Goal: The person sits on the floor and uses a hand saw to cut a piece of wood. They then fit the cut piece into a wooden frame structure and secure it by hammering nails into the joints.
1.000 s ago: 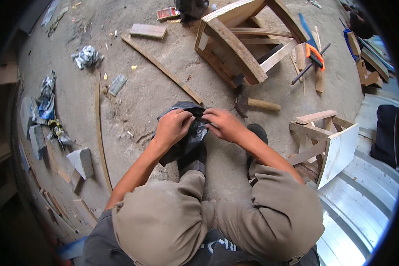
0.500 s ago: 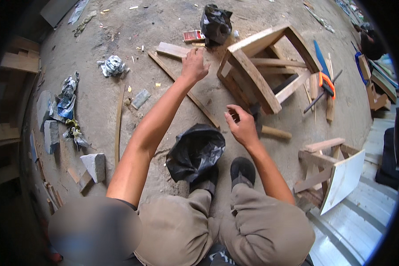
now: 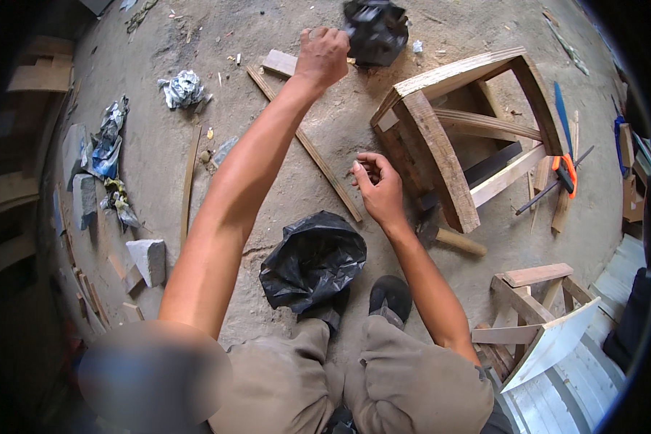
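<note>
My left hand (image 3: 323,59) is stretched out to the far side. Its fingers are closed, right beside a crumpled black plastic bag (image 3: 376,32); whatever they grip, if anything, is hidden. My right hand (image 3: 378,189) hovers over the floor, left of an upturned wooden stool frame (image 3: 441,155). Thumb and fingers there are curled together, perhaps around something too small to name. A second black plastic bag (image 3: 315,260), its mouth gaping, lies by my feet. Behind my left forearm runs a thin wooden strip (image 3: 315,155), with a short wood block (image 3: 280,63) at its far end.
A hammer handle (image 3: 461,241) sticks out beside the stool frame. Farther right lies an orange-handled saw (image 3: 570,176). A smaller wooden stool (image 3: 539,318) lies at the lower right, on corrugated metal sheet. Stone blocks (image 3: 148,260) and crumpled foil (image 3: 183,89) are scattered at left.
My left hand has reached farther away and its fingers have closed; the red box near it is no longer visible. My right hand has shifted slightly left, fingers more curled. The view has shifted.
</note>
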`<act>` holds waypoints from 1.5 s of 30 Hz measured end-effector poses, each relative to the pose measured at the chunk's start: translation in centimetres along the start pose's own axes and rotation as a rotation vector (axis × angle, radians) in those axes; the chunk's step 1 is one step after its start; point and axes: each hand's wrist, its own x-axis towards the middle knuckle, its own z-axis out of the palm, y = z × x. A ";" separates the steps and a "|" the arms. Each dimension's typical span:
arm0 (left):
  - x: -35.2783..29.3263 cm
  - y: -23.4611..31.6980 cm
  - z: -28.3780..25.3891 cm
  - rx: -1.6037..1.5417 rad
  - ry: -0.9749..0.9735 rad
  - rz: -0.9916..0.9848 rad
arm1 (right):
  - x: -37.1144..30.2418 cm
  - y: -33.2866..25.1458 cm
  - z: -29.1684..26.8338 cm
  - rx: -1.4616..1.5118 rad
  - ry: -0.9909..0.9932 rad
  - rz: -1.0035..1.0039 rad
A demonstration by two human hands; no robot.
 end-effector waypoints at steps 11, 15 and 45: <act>6.4 0.6 -1.7 0.055 -0.287 0.269 | -0.4 1.4 -1.0 -0.093 -0.083 0.046; 2.6 -3.0 1.7 0.080 -0.121 0.197 | -1.8 1.2 -1.6 -0.050 -0.076 0.105; -33.1 -3.3 -18.9 -1.667 0.338 -1.329 | 2.8 -0.2 9.5 -0.787 -0.502 -0.884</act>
